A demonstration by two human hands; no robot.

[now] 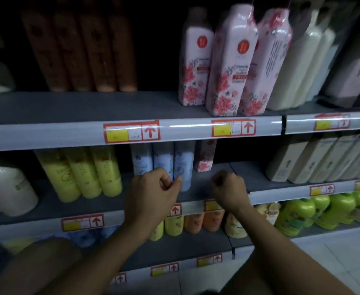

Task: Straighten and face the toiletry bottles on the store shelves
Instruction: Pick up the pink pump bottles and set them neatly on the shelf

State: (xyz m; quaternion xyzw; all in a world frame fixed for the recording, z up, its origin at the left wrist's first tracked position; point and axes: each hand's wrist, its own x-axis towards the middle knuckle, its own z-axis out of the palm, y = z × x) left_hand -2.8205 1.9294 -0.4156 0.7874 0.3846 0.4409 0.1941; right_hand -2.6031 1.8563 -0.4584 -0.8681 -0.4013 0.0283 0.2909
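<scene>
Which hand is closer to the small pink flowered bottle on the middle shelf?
Right. The right hand sits just below the pink flowered bottle; the left hand is farther left, at the blue bottles.

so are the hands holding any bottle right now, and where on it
Nothing is clearly held. The left hand has fingers curled in front of the light blue bottles, with contact unclear. The right hand is curled and empty.

Red-framed price tags (131,131) with up arrows line the grey shelf edges (47,135); pale floor tiles (334,258) lie lower right.
</scene>
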